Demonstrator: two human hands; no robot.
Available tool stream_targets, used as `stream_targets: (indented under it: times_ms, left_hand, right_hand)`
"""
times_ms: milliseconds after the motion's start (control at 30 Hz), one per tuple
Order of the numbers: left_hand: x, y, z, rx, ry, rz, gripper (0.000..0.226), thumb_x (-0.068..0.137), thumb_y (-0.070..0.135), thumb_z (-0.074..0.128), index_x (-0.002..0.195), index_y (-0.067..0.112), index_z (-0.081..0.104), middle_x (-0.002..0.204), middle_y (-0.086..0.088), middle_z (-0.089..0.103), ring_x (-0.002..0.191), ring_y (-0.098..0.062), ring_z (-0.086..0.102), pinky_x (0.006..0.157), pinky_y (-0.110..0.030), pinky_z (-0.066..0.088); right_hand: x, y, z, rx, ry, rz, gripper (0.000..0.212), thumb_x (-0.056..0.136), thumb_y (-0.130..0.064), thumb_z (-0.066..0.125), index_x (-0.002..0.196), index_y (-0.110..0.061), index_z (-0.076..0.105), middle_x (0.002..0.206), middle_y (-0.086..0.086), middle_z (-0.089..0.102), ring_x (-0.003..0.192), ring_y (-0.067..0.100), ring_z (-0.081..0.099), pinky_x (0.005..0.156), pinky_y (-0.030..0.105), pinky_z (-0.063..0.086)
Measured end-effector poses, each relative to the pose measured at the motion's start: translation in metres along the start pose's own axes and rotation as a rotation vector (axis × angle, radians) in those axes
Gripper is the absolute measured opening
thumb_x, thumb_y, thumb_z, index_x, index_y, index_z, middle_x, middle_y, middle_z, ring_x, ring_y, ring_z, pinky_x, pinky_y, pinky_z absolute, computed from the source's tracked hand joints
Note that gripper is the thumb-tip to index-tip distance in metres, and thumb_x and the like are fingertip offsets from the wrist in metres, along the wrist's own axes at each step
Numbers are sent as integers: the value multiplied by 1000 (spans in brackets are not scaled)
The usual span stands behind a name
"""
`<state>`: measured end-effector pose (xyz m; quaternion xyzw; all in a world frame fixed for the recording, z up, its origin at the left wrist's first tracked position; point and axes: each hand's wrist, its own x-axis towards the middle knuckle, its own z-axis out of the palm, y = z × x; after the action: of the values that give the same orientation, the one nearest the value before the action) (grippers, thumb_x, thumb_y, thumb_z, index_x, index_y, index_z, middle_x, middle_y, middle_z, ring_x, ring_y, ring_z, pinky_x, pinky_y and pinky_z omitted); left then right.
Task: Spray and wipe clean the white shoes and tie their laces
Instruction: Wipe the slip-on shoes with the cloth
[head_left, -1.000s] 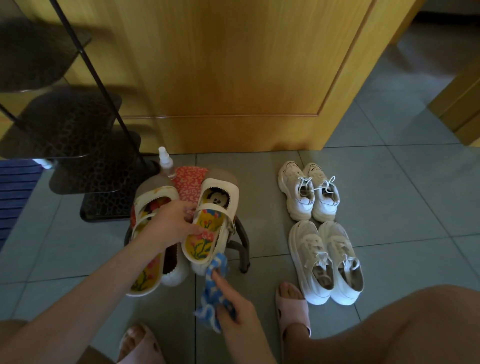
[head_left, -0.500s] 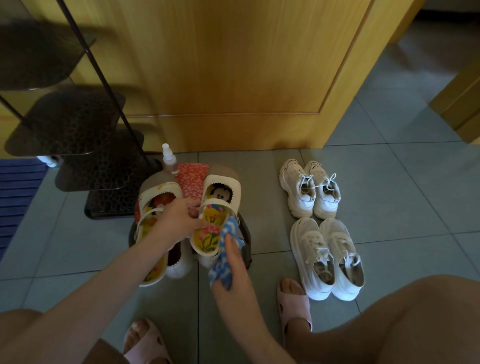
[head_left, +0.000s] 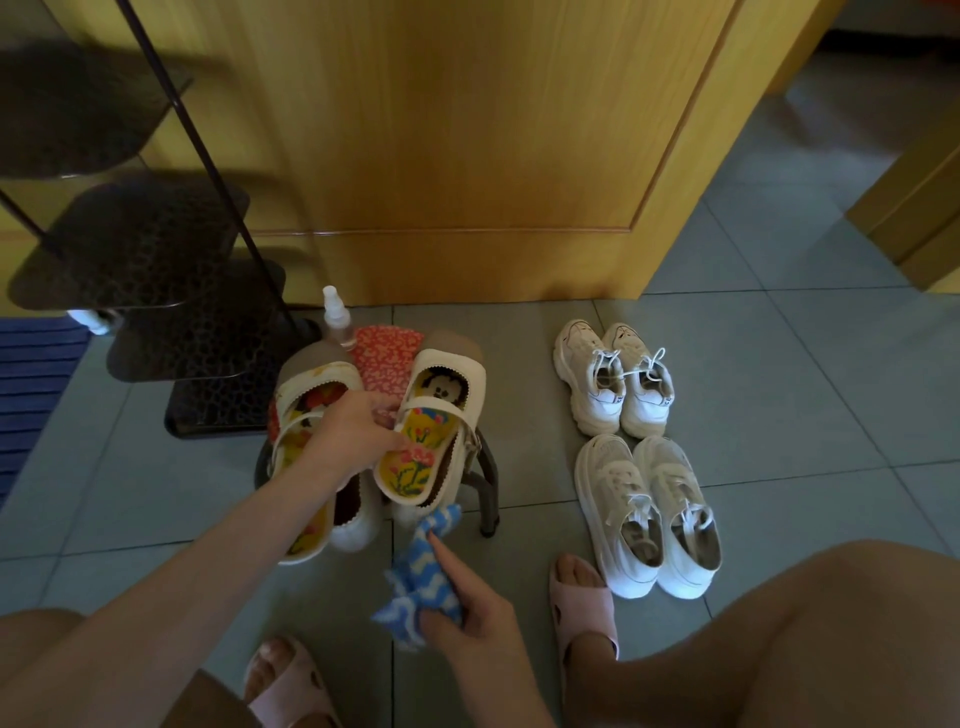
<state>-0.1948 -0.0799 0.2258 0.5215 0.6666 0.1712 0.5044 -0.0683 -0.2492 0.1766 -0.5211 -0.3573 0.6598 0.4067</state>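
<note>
A wooden door (head_left: 467, 156) and grey tiled floor (head_left: 779, 389) fill the view, with a black shoe rack (head_left: 156, 270) at far left. A person sits over a low stool (head_left: 488, 483) carrying a pair of white strap shoes (head_left: 441, 415) with cartoon insoles.

The left hand (head_left: 353, 431) reaches between them, fingers curled over the inner rim of the right-hand shoe. Whether it also grips the other is unclear.

The right hand (head_left: 472, 618) bunches a blue-and-white cloth (head_left: 423, 577), forefinger stretched along it. The cloth's tip is just short of that shoe's heel.

Two pairs of white lace-up sneakers (head_left: 649, 514) stand well to the right of those fingers. A spray bottle (head_left: 336, 322) stands beyond the left fingertips.

The shoes look light, stiff-soled and smooth, probably slick once sprayed, so the rim or heel seems the surest hold.
</note>
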Motion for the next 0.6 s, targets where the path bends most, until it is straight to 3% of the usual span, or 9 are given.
stream_targets:
  times_ms: [67, 133, 200, 267, 367, 467, 533, 600]
  left_hand:
    - [1, -2, -1, 1, 14, -10, 36, 77, -3, 70, 111, 7, 65, 94, -12, 70, 92, -27, 65, 88, -46, 52]
    - [2, -4, 0, 14, 24, -6, 30, 76, -4, 71, 103, 8, 67, 87, -8, 70, 91, -26, 65, 88, -45, 52]
    - [0, -4, 4, 10, 36, -4, 28, 76, -4, 70, 95, 16, 65, 79, -1, 67, 88, -24, 64, 85, -39, 52]
    - [-1, -2, 6, 10, 52, -1, 32, 78, -3, 69, 100, 19, 62, 76, 2, 63, 87, -22, 62, 82, -36, 51]
    - [-2, -2, 9, 26, 77, 7, 38, 77, -3, 69, 111, 12, 62, 77, 0, 62, 89, -23, 61, 85, -38, 51]
    - [-2, -1, 9, 39, 94, 11, 40, 78, -2, 69, 116, 9, 61, 75, 3, 59, 87, -21, 58, 83, -35, 50]
    - [-4, 0, 6, 42, 57, 6, 37, 80, 0, 68, 115, 8, 62, 80, 1, 63, 85, -19, 59, 77, -31, 50]
    - [-6, 2, 3, 50, 7, 6, 25, 83, 6, 66, 108, 11, 64, 91, -6, 66, 87, -21, 62, 76, -35, 54]
  right_hand:
    - [4, -7, -11, 183, 62, 17, 54, 73, -1, 64, 124, -15, 57, 113, 7, 69, 100, 16, 67, 80, 28, 54]
    - [16, -15, -21, 250, 212, -33, 48, 84, 4, 60, 126, -17, 55, 115, 9, 68, 101, 21, 67, 82, 34, 56]
    - [34, -24, -25, 147, 330, -106, 53, 90, 8, 48, 130, -26, 49, 129, 6, 60, 114, 17, 60, 95, 33, 51]
    - [49, -30, -16, 7, 291, -149, 60, 91, 12, 42, 127, -37, 47, 142, 2, 47, 128, 14, 48, 106, 33, 41]
    - [53, -26, 0, -73, 255, -134, 65, 90, 12, 41, 124, -43, 47, 145, -4, 40, 132, 9, 40, 108, 26, 38]
    - [34, -18, -6, -46, 256, -94, 51, 88, 8, 49, 116, -33, 56, 130, 1, 56, 118, 14, 55, 97, 27, 49]
    - [20, -21, -20, 135, 223, 4, 32, 81, -3, 58, 109, -17, 64, 109, 10, 69, 100, 23, 65, 79, 28, 55]
    - [12, -30, -36, 363, 222, 82, 27, 83, 1, 55, 109, -3, 62, 99, 16, 71, 88, 26, 68, 69, 29, 56]
